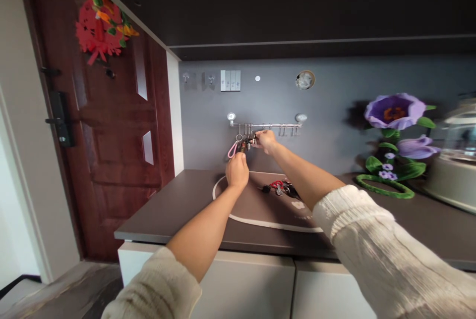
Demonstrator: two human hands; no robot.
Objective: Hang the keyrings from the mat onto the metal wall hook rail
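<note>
One bunch of metal keys with pink looped strap [243, 146]: below the left end of a silver, hooked wall rail [266, 125]. Right hand [266, 141]: thumb and fingers pinching the bunch's right side. Left hand [237, 170]: at the bunch's lower side, fingertips hidden, grip cannot be told. Second red-and-black key bunch [278, 188]: near back edge of brown, white-rimmed mat [256, 210].

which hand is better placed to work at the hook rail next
Probably the right hand: its fingertips are up just below the hook rail. The left hand sits lower, near the pink strap.
</note>
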